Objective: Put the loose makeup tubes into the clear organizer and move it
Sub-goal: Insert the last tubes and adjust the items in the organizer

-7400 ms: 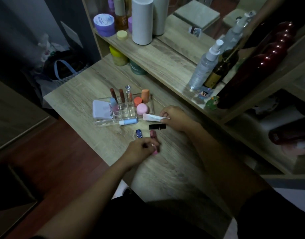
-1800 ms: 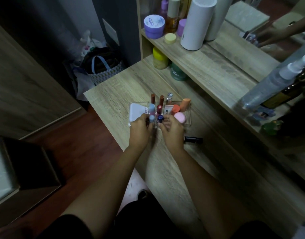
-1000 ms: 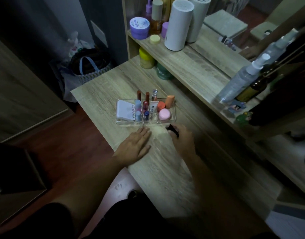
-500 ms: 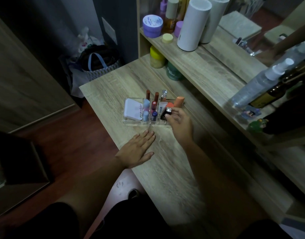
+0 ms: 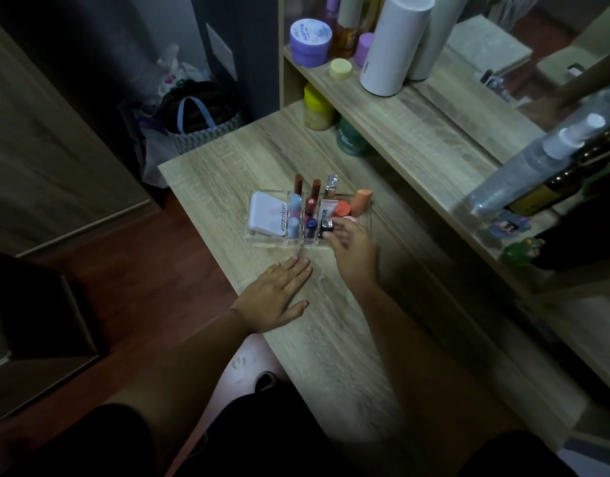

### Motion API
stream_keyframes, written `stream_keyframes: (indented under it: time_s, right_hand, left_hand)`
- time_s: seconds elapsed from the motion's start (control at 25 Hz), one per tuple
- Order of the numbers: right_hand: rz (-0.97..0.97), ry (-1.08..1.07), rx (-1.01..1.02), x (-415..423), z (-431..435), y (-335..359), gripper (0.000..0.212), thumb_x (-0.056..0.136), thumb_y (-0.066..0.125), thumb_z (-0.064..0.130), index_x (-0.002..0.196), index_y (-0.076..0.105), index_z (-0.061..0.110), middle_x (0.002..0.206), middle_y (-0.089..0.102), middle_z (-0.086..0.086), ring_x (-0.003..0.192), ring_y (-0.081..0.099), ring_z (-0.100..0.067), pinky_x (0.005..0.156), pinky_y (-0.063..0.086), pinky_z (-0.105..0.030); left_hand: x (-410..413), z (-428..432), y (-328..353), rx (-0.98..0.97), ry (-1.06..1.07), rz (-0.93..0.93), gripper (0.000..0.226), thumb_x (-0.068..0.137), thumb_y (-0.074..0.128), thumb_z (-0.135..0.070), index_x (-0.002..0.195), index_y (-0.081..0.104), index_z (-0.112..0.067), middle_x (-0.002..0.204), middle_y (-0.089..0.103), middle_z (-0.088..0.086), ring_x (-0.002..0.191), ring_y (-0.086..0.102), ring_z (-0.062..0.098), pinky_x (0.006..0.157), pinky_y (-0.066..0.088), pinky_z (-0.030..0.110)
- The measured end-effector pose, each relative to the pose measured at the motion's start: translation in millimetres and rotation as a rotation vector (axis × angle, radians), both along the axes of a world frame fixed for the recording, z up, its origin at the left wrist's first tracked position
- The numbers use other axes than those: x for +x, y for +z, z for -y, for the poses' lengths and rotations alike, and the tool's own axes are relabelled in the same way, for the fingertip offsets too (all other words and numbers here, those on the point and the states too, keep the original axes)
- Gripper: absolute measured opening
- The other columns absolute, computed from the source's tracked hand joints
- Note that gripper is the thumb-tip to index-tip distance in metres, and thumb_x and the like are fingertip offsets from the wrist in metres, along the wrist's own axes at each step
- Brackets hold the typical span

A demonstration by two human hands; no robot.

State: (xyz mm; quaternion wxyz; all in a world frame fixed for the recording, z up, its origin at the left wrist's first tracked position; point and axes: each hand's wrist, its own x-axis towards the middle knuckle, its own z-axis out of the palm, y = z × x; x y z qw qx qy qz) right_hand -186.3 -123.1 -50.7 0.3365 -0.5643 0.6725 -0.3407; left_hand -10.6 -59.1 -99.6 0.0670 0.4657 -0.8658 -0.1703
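A clear organizer (image 5: 267, 238) sits on a wooden table (image 5: 338, 339), holding upright makeup tubes. The right hand (image 5: 353, 246) pinches a black tube (image 5: 326, 227) with its fingers (image 5: 334, 232) at the organizer's near slots. The left hand (image 5: 274, 296) lies flat nearby, fingers spread.

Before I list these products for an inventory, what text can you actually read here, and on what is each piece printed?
"4U2skin": white compact in the clear organizer.
"MOIST": lid of the purple jar on the shelf; the smaller print there is blurred.
White tube in the organizer: dark lettering, too blurred to read.
Green jar under the shelf: pale lettering, unreadable.
Dark blue tube: print too small.
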Motion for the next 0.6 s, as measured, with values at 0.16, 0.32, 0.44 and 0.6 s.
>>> stream_keyframes:
  time_s: [0.16, 0.32, 0.44, 0.6]
  right_hand:
    - [-0.042, -0.017, -0.019, 3.1, -0.8, 4.3, 0.034, 0.085, 0.064, 0.006, 0.118, 0.060, 0.009, 0.108, 0.071, -0.010, 0.089, 0.061, -0.003, 0.066, 0.042, -0.003]
    - [-0.076, -0.030, -0.010, 2.7, -2.9, 6.7, 0.034, 0.086, 0.062, 0.005, 0.119, 0.059, 0.008, 0.110, 0.070, -0.011, 0.097, 0.067, -0.013, 0.076, 0.047, -0.014]
    - [-0.090, -0.014, -0.003, 2.4, -3.9, 7.0, 0.034, 0.086, 0.062, 0.006, 0.120, 0.059, 0.008, 0.110, 0.070, -0.010, 0.097, 0.066, -0.013, 0.071, 0.043, -0.005]
    - [-0.084, 0.007, 0.000, 3.8, -4.9, 9.6, 0.035, 0.086, 0.063, 0.007, 0.120, 0.058, 0.009, 0.111, 0.070, -0.011, 0.099, 0.066, -0.015, 0.077, 0.048, -0.015]
  left_hand:
    - [0.3, 0.2, -3.2, 0.017, 0.005, 0.001, 0.066, 0.093, 0.047, -0.044, 0.146, 0.027, -0.010, 0.156, 0.027, 0.010, 0.145, 0.017, 0.027, 0.116, 0.021, 0.045]
    - [0.3, 0.5, -3.7, 0.046, 0.007, 0.020, 0.068, 0.094, 0.042, -0.047, 0.148, 0.021, -0.013, 0.158, 0.020, 0.008, 0.146, 0.006, 0.022, 0.118, 0.018, 0.043]
    - [0.7, 1.0, -1.2, 0.062, -0.003, 0.022, 0.068, 0.094, 0.040, -0.047, 0.148, 0.019, -0.013, 0.159, 0.018, 0.008, 0.146, 0.005, 0.022, 0.118, 0.017, 0.043]
    - [-1.7, 0.4, 3.9, 0.076, -0.001, 0.024, 0.067, 0.095, 0.039, -0.046, 0.148, 0.018, -0.012, 0.159, 0.015, 0.008, 0.147, 0.006, 0.023, 0.119, 0.013, 0.041]
